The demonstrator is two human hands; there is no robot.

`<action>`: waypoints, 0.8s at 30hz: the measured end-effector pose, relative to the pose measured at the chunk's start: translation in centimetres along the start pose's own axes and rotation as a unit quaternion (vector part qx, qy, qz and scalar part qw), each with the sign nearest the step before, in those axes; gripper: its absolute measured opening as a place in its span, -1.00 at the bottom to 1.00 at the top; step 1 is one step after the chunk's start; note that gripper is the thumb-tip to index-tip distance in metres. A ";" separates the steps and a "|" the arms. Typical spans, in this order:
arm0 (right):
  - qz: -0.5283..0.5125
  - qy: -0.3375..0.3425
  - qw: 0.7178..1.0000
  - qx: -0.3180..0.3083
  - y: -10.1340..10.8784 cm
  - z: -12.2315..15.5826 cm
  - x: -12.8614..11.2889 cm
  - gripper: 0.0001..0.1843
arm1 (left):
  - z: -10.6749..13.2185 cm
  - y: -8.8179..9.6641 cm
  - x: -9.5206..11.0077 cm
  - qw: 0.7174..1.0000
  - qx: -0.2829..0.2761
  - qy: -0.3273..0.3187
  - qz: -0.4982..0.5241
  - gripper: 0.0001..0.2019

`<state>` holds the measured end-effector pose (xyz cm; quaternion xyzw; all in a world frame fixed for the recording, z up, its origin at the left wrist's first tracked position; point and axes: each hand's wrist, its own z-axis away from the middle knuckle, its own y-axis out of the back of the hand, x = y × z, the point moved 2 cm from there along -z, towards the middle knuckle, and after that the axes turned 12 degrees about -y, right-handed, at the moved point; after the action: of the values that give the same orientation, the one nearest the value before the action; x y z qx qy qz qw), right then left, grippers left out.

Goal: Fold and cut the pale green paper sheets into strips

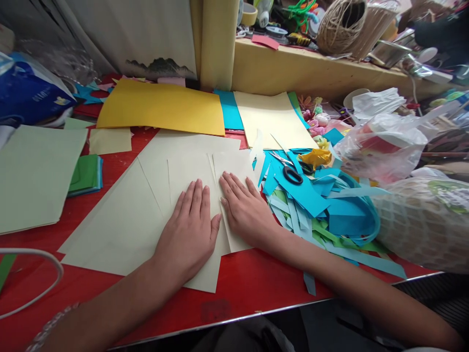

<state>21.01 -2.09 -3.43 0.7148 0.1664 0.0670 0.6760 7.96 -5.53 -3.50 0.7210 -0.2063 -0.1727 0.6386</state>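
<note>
On glossy red table (240,288): smooth pale paper sheets (106,230), straight-sided, overlapping | left hand (188,225), right hand (245,210) flat upon them, fingers slightly apart | blue scraps (304,198) crowd right; red surface shows before front edge (234,319)

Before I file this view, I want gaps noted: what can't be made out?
All in the head view:
Pale sheets: parts covered by the left hand and right hand.
White cable: both ends cut off by the left edge.
Blue package: cut off at left, lettering blurred.
Plastic bag: contents obscured by its crinkled film.
</note>
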 end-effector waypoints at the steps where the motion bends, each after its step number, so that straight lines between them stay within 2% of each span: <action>1: -0.001 -0.001 1.000 0.000 0.0 0.0 0.0 -0.43 | 0.0 0.0 0.0 1.000 0.002 0.000 0.002 -0.39; 8: 0.000 -0.010 1.000 -0.008 0.2 0.2 -0.3 -0.43 | 0.2 0.0 0.5 1.000 0.007 0.004 -0.006 -0.39; 12: -0.002 -0.012 1.000 -0.008 0.0 -0.1 -0.2 -0.43 | 0.2 0.2 0.3 0.999 0.033 0.006 -0.015 -0.40; 16: -0.015 -0.010 1.000 -0.006 -0.2 -1.2 0.3 -0.43 | -0.1 0.9 -0.5 0.997 0.062 -0.052 -0.019 -0.44; 19: -0.027 0.011 0.999 0.018 0.5 -1.5 0.5 -0.44 | -0.1 0.8 -1.0 0.993 0.050 -0.106 -0.007 -0.45; 21: -0.032 0.030 0.999 0.031 1.1 -1.2 0.5 -0.45 | 0.0 0.5 -1.2 0.993 0.040 -0.111 -0.005 -0.44; 24: -0.027 0.061 0.998 -0.001 1.3 -0.2 0.4 -0.45 | 0.2 -0.1 -1.3 0.995 0.034 -0.093 -0.001 -0.42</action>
<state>21.52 -1.79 -2.18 0.7039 0.2264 0.0924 0.6669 6.74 -4.99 -3.65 0.7233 -0.2699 -0.2318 0.5918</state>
